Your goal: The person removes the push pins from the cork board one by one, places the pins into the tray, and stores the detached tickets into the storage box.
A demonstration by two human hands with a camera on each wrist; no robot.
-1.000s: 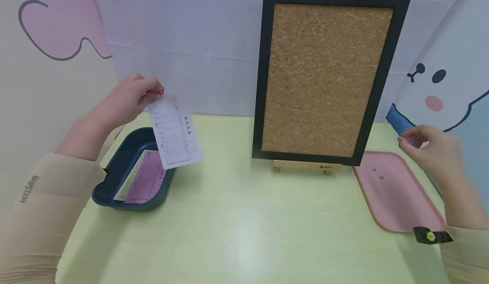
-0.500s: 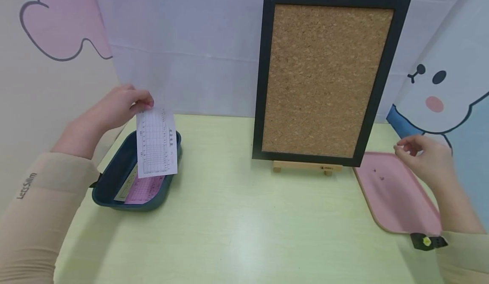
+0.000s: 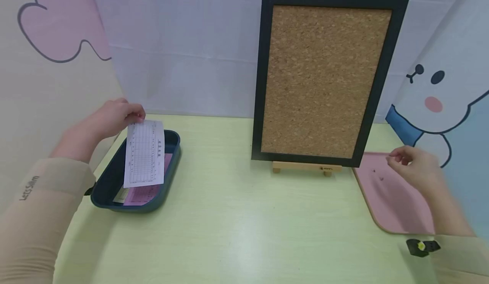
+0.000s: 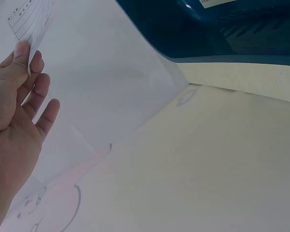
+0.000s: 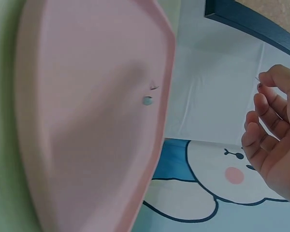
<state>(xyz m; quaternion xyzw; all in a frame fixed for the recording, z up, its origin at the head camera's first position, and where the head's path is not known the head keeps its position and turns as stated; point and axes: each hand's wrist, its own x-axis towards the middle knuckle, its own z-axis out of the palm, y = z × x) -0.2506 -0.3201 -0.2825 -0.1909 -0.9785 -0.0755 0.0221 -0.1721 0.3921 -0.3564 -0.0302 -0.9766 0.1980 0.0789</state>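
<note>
My left hand [image 3: 114, 117] pinches the top edge of a white printed form [image 3: 144, 154], which hangs over the dark blue bin [image 3: 173, 165]. Inside that bin, partly covered by the form, lie a pink form [image 3: 141, 195] and a pale yellow one [image 3: 121, 195]. In the left wrist view, thumb and index finger grip the paper while the other fingers are spread. Above the pink tray [image 3: 401, 207], my right hand [image 3: 416, 169] pinches a small thumbtack [image 5: 259, 85] whose thin point sticks out past the fingertips. Two more thumbtacks [image 5: 147, 100] lie on the tray.
A cork board [image 3: 324, 80] in a black frame stands on a small wooden easel [image 3: 305, 165] at the back of the pale table [image 3: 237, 216]. White cloth [image 3: 183, 42] hangs behind it. A cartoon-printed panel [image 3: 458, 105] borders the right side.
My left hand has moved down and to the left, bringing the white form lower over the bin. The right hand has shifted left and down, further over the pink tray.
</note>
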